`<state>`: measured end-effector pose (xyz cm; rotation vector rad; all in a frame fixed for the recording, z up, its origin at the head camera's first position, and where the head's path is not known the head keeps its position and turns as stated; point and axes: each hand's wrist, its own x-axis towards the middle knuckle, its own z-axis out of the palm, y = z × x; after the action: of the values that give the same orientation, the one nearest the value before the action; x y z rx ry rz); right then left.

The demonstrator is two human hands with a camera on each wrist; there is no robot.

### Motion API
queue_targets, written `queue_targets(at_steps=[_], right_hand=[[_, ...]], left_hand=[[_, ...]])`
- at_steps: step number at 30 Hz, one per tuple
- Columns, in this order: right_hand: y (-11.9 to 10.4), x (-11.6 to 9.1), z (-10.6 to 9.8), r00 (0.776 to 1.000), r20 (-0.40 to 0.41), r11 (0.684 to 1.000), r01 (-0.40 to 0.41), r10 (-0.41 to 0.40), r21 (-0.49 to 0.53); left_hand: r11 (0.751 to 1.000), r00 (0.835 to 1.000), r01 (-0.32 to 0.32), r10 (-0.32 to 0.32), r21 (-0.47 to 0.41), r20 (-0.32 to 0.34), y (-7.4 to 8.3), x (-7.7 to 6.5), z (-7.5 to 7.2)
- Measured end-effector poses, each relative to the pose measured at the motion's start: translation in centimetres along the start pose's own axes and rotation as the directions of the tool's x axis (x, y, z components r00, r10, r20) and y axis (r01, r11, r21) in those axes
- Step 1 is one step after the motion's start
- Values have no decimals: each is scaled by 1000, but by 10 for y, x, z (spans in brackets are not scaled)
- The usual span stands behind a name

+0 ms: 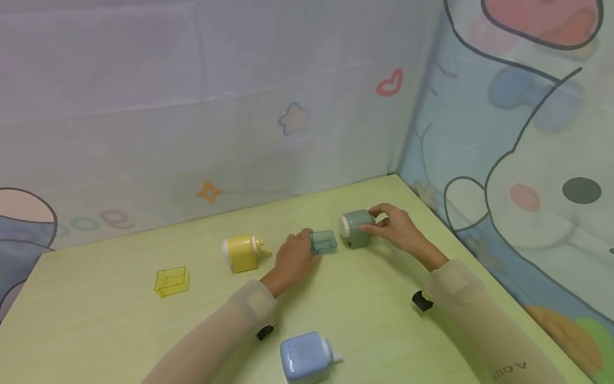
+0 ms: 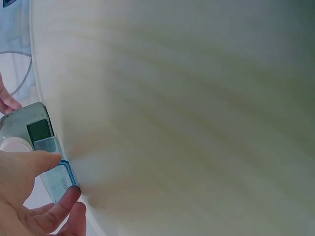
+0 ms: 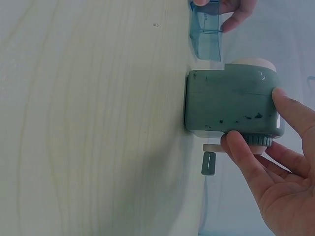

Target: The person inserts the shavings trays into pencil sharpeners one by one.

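Observation:
A green crank pencil sharpener (image 1: 357, 228) stands at the back right of the table. My right hand (image 1: 400, 228) grips it by its crank side, thumb on one face and fingers around the collar (image 3: 258, 140). The crank handle (image 3: 208, 163) juts out below those fingers in the right wrist view. To the sharpener's left, my left hand (image 1: 295, 258) pinches a clear teal shavings drawer (image 1: 323, 242) between thumb and fingers. In the left wrist view the drawer (image 2: 61, 182) is close to the dark slot (image 2: 40, 132) in the sharpener's side; whether its end touches the slot I cannot tell.
A yellow sharpener (image 1: 243, 253) stands left of my left hand, its crank facing that hand. Farther left lies a clear yellow drawer (image 1: 171, 281). A blue sharpener (image 1: 307, 356) is near the front, between my forearms. Printed cloth (image 1: 240, 106) hangs behind and to the right.

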<state>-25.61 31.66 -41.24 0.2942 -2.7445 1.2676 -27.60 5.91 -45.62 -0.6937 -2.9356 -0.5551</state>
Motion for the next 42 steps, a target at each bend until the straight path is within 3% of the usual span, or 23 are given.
queue_targets(at_steps=[42], right_hand=[[-1,-2,-2,1000,7,1000,9,-9,9]], left_hand=[[999,1000,-28,28,-35,-5,14,11,12]])
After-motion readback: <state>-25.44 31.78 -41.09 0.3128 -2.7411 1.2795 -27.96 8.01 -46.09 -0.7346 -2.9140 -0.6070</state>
